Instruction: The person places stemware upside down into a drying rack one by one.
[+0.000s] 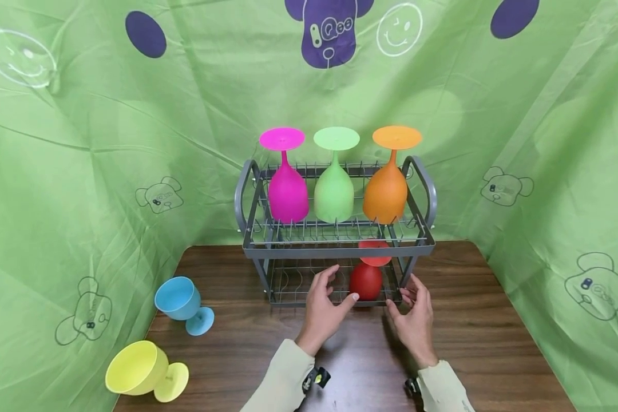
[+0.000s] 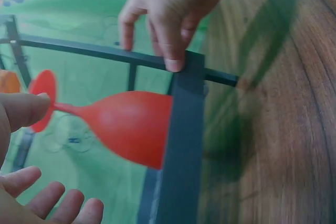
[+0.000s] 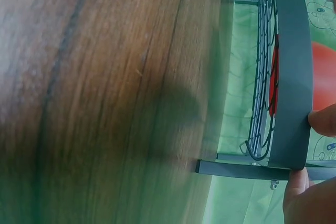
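Note:
A red goblet (image 1: 365,281) stands upside down on the lower tier of a two-tier grey dish rack (image 1: 335,252), at its right end. My left hand (image 1: 321,312) is in front of that tier, just left of the goblet, with fingers spread and nothing held. In the left wrist view, its thumb overlaps the goblet's foot (image 2: 44,85); whether they touch I cannot tell. At the rack's lower right front corner, my right hand (image 1: 414,323) grips the frame, thumb (image 3: 323,121) on the front rail and a finger on the side bar.
Upside down on the upper tier stand a pink goblet (image 1: 288,197), a green goblet (image 1: 335,194) and an orange goblet (image 1: 386,197). A blue goblet (image 1: 177,300) and a yellow goblet (image 1: 138,369) lie tilted at the table's left. Green printed cloth (image 1: 226,86) surrounds the wooden table (image 1: 474,326).

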The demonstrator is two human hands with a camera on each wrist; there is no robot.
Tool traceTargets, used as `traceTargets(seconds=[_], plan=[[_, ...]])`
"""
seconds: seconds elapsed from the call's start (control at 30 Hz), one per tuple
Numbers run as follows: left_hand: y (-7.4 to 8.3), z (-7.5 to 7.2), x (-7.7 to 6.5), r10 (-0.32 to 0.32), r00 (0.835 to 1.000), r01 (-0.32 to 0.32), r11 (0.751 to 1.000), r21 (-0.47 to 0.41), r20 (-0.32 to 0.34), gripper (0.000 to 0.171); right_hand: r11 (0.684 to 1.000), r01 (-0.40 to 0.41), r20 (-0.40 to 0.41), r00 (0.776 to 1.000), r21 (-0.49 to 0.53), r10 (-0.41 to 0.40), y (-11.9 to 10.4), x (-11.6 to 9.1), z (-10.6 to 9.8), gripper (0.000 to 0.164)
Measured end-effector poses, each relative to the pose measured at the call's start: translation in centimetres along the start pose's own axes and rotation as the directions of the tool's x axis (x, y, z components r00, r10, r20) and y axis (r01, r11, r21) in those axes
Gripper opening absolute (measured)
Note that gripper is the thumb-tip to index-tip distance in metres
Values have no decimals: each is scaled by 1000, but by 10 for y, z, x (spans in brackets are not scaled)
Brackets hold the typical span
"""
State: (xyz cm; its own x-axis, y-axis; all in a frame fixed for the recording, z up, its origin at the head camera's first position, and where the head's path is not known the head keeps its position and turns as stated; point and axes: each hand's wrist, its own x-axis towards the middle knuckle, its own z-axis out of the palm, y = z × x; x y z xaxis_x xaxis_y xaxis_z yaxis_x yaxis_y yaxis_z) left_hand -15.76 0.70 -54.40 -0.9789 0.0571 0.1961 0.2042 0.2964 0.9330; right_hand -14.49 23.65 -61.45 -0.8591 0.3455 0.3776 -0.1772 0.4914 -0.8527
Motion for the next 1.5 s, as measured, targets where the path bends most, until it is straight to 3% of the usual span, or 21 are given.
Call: traceTargets(seconds=[0.23,0.33,0.43,0.57,0.83,0.93,1.03,1.3,1.5], plan=[[5,-37,-33,53,985,-58,998,-25,-165,64,1000,-5,21,1000,2,5,0,1,-1,93],[3,-51,-46,83,965,-90,996,-17,-247,65,1000,-2,19,1000,3,2,0,1,-2,93],[-1,-66,-55,91,934,-98,995,-2,-344,66,1000,3,19,1000,4,-3,-1,1,-2,94],[-6,-90,-64,44,866,-56,998,-9,-499,69,1000,7,23,1000,8,-7,-1,0,-2,94],[-29,-139,-71,-88,665,93,995,-35,-741,71,1000,21,16,1000,-3,-20,-1,0,-3,93],[-39,-152,-72,-106,603,147,989,-20,-791,77,1000,22,13,1000,-2,-22,-1,0,-4,92],[-47,-161,-71,-122,562,169,985,-30,-818,84,1000,14,17,1000,0,-14,-2,0,-4,92],[-71,-177,-59,-138,488,171,983,-61,-862,91,1000,5,25,1000,-12,-5,-2,0,-5,91],[-89,-185,-45,-129,402,190,980,-55,-907,88,1000,9,19,1000,-22,-8,-2,-1,-4,91]])
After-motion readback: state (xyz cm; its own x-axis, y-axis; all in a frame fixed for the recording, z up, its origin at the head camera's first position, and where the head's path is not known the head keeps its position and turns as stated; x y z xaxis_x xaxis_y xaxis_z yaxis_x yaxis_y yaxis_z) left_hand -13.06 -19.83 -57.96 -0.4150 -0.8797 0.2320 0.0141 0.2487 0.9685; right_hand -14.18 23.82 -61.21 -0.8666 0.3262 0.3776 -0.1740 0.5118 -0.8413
